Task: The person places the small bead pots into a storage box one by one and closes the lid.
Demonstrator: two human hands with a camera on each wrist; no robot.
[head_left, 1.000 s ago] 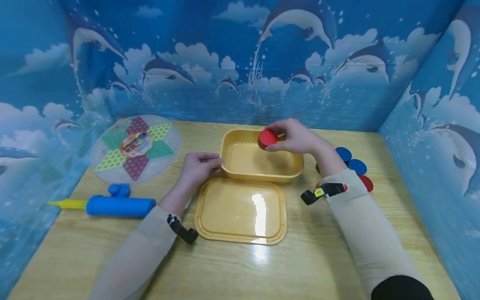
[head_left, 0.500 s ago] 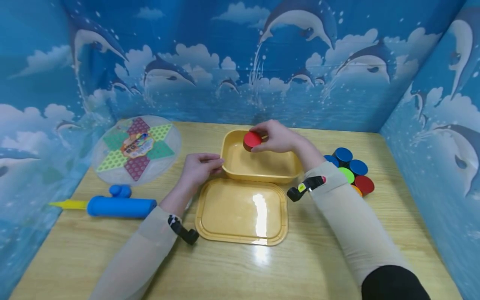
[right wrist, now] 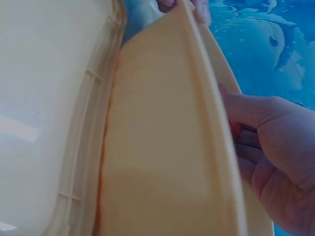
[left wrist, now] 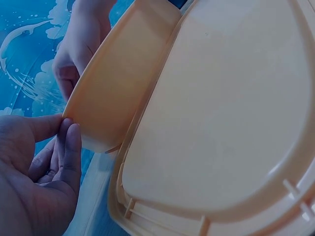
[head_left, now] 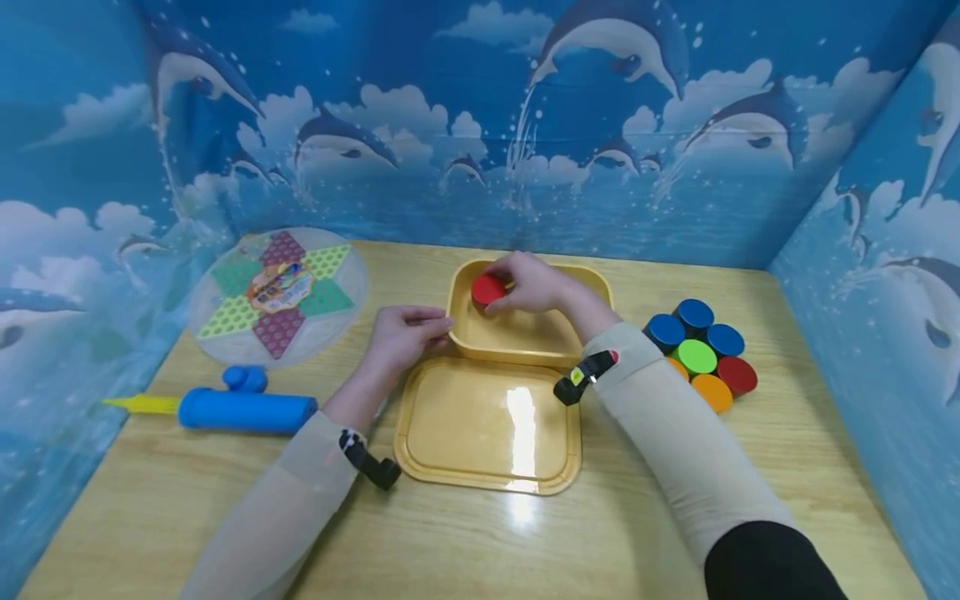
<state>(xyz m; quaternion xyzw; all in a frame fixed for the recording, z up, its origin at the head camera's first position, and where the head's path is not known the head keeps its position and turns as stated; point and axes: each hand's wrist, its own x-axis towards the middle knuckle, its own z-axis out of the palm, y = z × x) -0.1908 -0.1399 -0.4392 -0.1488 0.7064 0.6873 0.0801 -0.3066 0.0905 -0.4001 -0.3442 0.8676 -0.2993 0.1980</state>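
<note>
A red cylinder [head_left: 487,291] is between the thumb and fingers of my right hand [head_left: 538,285], low inside the left part of a yellow plastic box [head_left: 525,332]. From the right wrist, the box wall hides most of the cylinder; only a red sliver shows beside the fingers of my right hand [right wrist: 285,152]. With thumb and fingertips, my left hand [head_left: 405,337] pinches the box's rim at its left end. The left wrist view shows that pinch up close, the left hand [left wrist: 42,182] at the corner of the box [left wrist: 110,88]. The matching flat lid [head_left: 480,425] lies in front of the box.
To the right stand several cylinders: blue ones, a green one [head_left: 696,357], a red one [head_left: 737,376] and orange ones [head_left: 712,392]. At left are a blue pump [head_left: 247,411] with a yellow tip and a round star-patterned board [head_left: 279,293]. A dolphin-print backdrop [head_left: 480,125] encloses the table.
My right hand has carried the red cylinder leftward and down into the box. Its sleeve has uncovered more of the cylinders at right. My left hand keeps its hold on the rim.
</note>
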